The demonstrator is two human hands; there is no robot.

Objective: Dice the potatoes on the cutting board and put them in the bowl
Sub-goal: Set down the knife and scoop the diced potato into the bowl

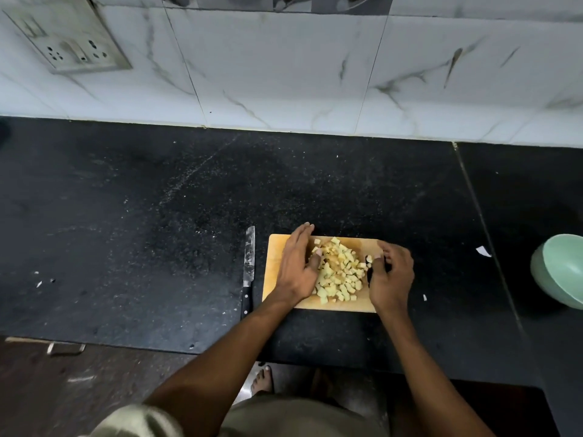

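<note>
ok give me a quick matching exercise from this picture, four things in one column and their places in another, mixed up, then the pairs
Things:
1. knife
2. diced potato
3. green bowl
4. cutting board

Places:
A. heaped on the board between the two hands
B. at the right edge of the view, on the counter
C. flat on the counter, just left of the board
D. on the dark counter, under both hands

Pairs: 1-C, 2-A, 3-B, 4-D

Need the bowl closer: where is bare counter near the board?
Bare counter lies between the cutting board and the bowl, with paper scraps. Behind the board is bare too. The left is crowded by the knife.
</note>
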